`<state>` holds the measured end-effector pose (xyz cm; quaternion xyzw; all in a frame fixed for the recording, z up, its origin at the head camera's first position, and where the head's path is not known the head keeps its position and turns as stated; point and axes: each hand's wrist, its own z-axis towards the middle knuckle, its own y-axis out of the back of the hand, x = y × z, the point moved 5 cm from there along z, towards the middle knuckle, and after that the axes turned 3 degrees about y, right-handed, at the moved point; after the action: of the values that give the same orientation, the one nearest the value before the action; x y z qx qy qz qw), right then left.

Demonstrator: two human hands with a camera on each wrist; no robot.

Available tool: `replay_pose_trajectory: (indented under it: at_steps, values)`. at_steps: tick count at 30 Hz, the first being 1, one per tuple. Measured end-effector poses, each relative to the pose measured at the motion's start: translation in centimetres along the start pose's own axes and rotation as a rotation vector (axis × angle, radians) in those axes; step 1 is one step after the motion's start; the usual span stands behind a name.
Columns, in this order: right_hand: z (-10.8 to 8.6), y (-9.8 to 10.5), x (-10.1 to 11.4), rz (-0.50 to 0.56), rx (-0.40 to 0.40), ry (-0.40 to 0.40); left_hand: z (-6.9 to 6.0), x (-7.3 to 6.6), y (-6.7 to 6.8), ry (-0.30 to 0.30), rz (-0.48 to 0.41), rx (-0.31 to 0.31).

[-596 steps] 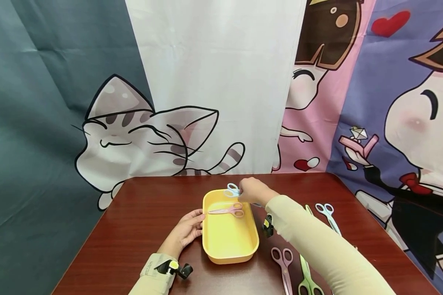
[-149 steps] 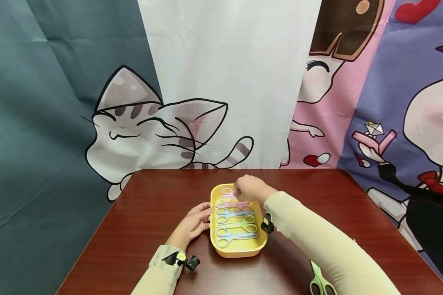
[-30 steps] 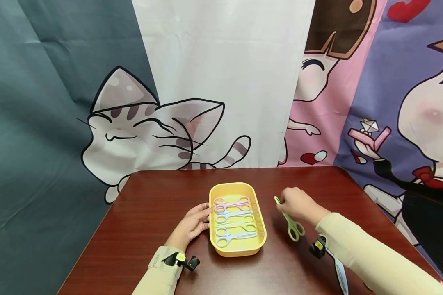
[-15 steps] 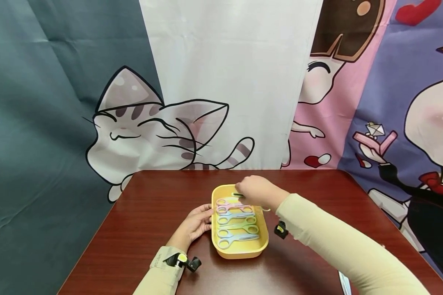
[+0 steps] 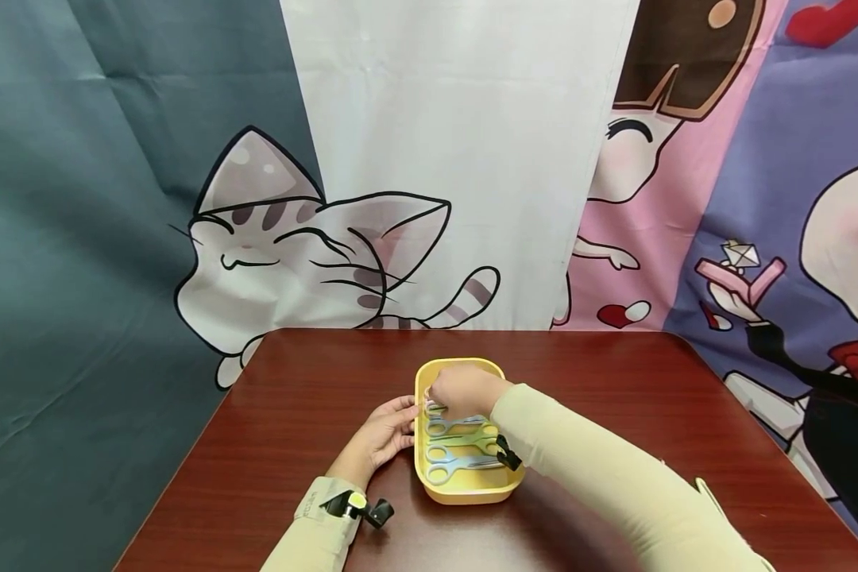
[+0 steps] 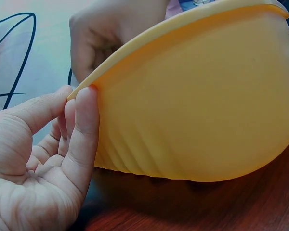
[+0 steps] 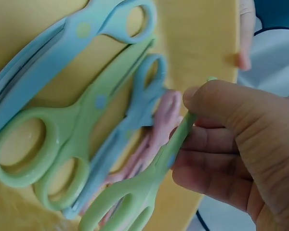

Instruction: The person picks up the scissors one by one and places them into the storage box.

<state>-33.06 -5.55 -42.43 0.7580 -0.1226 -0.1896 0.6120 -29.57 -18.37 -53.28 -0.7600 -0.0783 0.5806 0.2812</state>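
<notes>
A yellow plastic bin [image 5: 470, 497] stands on the table. My left hand [image 5: 383, 435] pinches its left rim, thumb and fingers on either side of the wall in the left wrist view. Over the bin's far part is my right hand [image 5: 466, 391], its thumb and fingers gripping green scissors [image 7: 143, 182] by the blade end, loops pointing away from the palm. Below lie large blue scissors [image 7: 62, 57], other green scissors [image 7: 72, 126], smaller blue scissors [image 7: 108, 151] and pink scissors [image 7: 164, 115], side by side. In the head view my right hand hides the held scissors and most of the pink ones.
The dark red wooden table [image 5: 314, 373] reaches back to a printed cloth backdrop [image 5: 415, 95]. My right sleeve [image 5: 600, 469] stretches across the table's right part and covers what is under it.
Several scissors now line the bin, which held pink ones earlier. Within the last second my right hand has carried green scissors from the table's right into the bin. My left hand stays at the rim.
</notes>
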Motion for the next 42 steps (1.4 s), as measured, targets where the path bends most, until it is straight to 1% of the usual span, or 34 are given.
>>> replay_pose_trajectory:
  at_steps: [3,7,10,15,21,25,29,31,33,36,39,42]
  values:
    - [0.1,-0.9,-0.2,0.006,0.025,-0.007,0.1,0.1,-0.3,0.009,0.0,0.007]
    - [0.1,-1.8,-0.5,0.004,0.015,-0.007,0.1,0.2,-0.6,0.012,0.002,0.01]
    - [0.0,-2.1,-0.4,0.004,0.001,-0.006,0.2,0.3,-0.6,0.011,0.004,0.01]
    - [-0.1,-2.5,-0.1,-0.002,0.016,-0.026,0.2,0.4,-0.8,0.013,0.008,0.025]
    - [-0.3,-2.4,0.0,-0.029,0.01,-0.011,0.2,0.3,-0.9,0.007,0.001,0.028]
    - [-0.5,-2.4,-0.1,0.004,0.016,-0.022,0.3,0.4,-0.9,0.008,0.005,0.019]
    - [-1.0,-2.1,-0.6,0.073,0.007,-0.047,0.3,0.4,-0.9,0.022,0.009,0.009]
    - [-1.4,-1.7,-1.0,0.106,-0.012,-0.058,0.2,0.4,-0.8,0.026,0.012,0.001]
    - [-2.0,-1.1,-1.5,0.139,-0.052,-0.067,0.2,0.4,-0.7,0.024,0.016,-0.008]
    - [-3.4,-0.1,-2.6,0.172,-0.107,-0.087,0.2,0.2,-0.5,0.016,0.021,-0.031]
    - [-5.5,0.4,-4.0,0.209,-0.175,-0.107,0.1,0.1,-0.2,0.015,0.023,-0.047]
    - [-8.0,0.3,-5.7,0.242,-0.241,-0.134,0.1,0.0,0.0,0.019,0.02,-0.058]
